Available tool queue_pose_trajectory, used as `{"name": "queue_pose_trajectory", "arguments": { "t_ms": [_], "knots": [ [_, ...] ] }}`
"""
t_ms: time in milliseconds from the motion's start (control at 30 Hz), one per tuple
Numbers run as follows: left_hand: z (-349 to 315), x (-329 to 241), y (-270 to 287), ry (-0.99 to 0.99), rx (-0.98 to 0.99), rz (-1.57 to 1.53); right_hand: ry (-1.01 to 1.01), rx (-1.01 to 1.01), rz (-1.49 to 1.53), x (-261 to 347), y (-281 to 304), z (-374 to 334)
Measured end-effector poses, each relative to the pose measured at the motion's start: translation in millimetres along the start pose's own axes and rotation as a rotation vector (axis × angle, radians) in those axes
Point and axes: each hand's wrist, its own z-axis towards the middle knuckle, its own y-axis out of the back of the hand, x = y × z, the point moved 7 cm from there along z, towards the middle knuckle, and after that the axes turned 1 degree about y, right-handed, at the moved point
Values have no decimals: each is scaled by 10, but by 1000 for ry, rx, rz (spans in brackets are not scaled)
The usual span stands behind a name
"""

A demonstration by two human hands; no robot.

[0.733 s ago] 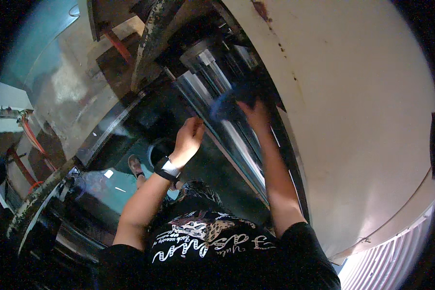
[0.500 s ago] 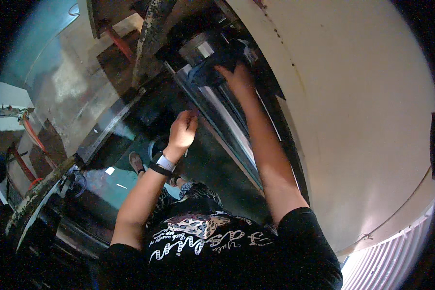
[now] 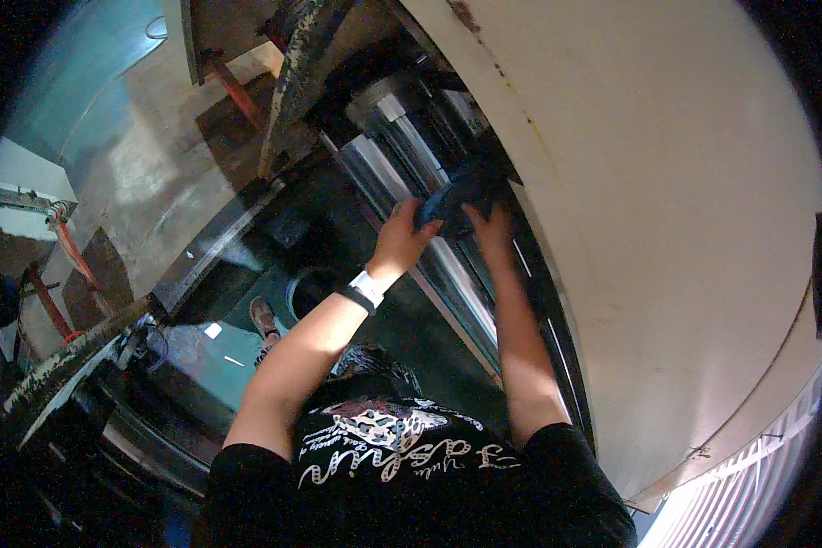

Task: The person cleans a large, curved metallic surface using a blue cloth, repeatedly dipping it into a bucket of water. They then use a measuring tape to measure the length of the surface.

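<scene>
A dark blue cloth (image 3: 461,201), bunched up, lies between my two hands over the long shiny metal rollers (image 3: 461,279) of a machine. My left hand (image 3: 404,242) grips its near left edge, with the thumb turned toward the cloth. On the other side my right hand (image 3: 491,233) has its fingers closed on the cloth, though shadow hides part of them. Past the cloth, the far ends of the rollers (image 3: 393,114) sit in a dark housing. I cannot tell whether the cloth touches the metal.
A large cream panel (image 3: 667,210) curves along my right side. To the left run a worn, paint-chipped bar (image 3: 288,82) and orange-red struts (image 3: 237,91). A dark round container (image 3: 312,294) stands on the floor by my foot.
My right hand has drawn the cloth back toward me along the rollers. The left hand has moved up and right and taken hold of the cloth too.
</scene>
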Motion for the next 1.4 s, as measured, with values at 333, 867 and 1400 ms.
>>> {"name": "queue_pose_trajectory", "arguments": {
  "t_ms": [333,867,1400],
  "knots": [
    [-119,-364,191,63,-175,-376,86,-234,-29,-239,286,-787],
    [483,21,-174,362,14,-481,-40,71,253,-379,-534,-849],
    [546,42,-217,449,-23,-782,-78,126,193,-263,-659,-855]
  ]
}}
